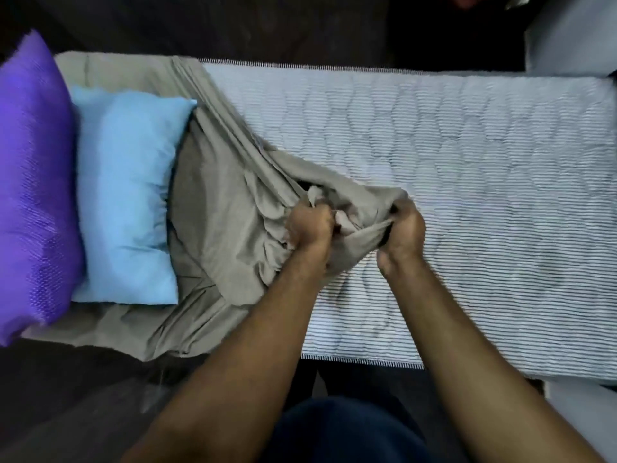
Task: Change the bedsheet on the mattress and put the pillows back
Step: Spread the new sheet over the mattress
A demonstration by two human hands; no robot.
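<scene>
A grey-beige bedsheet point(220, 202) covers only the left part of a white quilted mattress point(467, 168) and lies bunched toward the middle. My left hand point(309, 227) grips a gathered fold of the sheet. My right hand point(402, 232) grips the bunched edge just to the right of it. The right part of the mattress is bare. A light blue pillow point(127, 195) lies on the sheet at the left. A purple pillow point(33, 182) leans against it at the far left end.
Dark floor point(83, 396) surrounds the low mattress on the near and far sides. A pale grey object point(571, 31) stands at the top right corner, and another pale surface point(581, 416) shows at the bottom right.
</scene>
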